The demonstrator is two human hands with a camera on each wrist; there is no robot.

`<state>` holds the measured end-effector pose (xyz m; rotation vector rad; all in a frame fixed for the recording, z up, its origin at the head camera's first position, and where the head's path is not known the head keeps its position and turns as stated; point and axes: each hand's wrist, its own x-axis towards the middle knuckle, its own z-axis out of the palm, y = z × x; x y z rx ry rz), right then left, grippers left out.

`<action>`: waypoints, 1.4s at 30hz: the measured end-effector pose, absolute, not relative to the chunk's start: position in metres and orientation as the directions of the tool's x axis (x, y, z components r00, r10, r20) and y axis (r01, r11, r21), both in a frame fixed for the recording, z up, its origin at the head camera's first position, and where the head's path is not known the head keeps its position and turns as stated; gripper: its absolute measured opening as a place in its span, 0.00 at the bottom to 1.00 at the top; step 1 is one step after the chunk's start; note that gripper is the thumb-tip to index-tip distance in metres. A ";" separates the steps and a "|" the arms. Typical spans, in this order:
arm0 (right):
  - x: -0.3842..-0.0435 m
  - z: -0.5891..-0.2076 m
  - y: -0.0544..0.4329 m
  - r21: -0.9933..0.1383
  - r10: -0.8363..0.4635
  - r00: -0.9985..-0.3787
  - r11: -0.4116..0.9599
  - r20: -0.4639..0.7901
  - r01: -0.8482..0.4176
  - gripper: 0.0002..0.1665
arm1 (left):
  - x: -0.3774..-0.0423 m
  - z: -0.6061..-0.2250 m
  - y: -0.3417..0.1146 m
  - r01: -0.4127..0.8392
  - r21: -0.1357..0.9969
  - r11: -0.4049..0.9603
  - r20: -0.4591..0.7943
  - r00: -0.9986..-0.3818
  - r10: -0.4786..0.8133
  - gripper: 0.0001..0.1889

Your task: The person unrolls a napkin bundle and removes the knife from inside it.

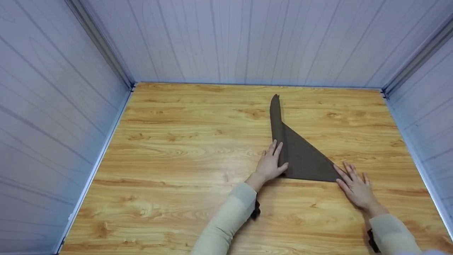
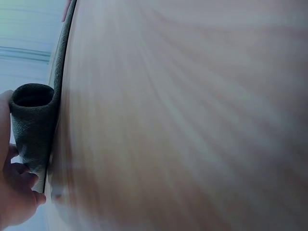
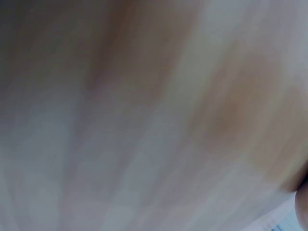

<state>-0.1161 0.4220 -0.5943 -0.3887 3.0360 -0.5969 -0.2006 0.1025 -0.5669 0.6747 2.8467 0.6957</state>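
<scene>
A dark grey-brown cloth (image 1: 308, 156) lies as a flat triangle on the wooden table. Its left side is rolled into a tube (image 1: 276, 117) whose tip points toward the back wall. My left hand (image 1: 270, 165) rests over the near end of the roll, fingers extended along it and thumb out to the right. The left wrist view shows the roll's hollow open end (image 2: 33, 98) beside that hand. On the cloth's right corner lies my right hand (image 1: 357, 189), its fingers straight and spread. In the right wrist view only a sliver of that hand (image 3: 302, 207) shows at the edge.
The wood-grain table (image 1: 170, 159) extends on all sides of the cloth. Pale panels enclose it: a back wall (image 1: 230, 42), a left wall (image 1: 46, 117) and a right wall (image 1: 430, 106). Both wrist views are mostly blurred tabletop.
</scene>
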 end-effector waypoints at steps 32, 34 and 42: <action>-0.115 -0.593 0.422 -0.369 -0.242 -0.970 0.901 0.013 -0.230 0.30 | -0.205 -0.562 0.070 0.396 0.357 0.846 -0.140 -0.873 0.467 0.38; -0.115 -0.593 0.422 -0.369 -0.244 -0.970 0.900 0.017 -0.233 0.30 | -0.205 -0.559 0.070 0.402 0.329 0.854 -0.151 -0.871 0.468 0.38; -0.115 -0.593 0.421 -0.376 -0.247 -0.969 0.895 0.028 -0.239 0.30 | -0.207 -0.542 0.074 0.435 0.231 0.870 -0.173 -0.862 0.477 0.36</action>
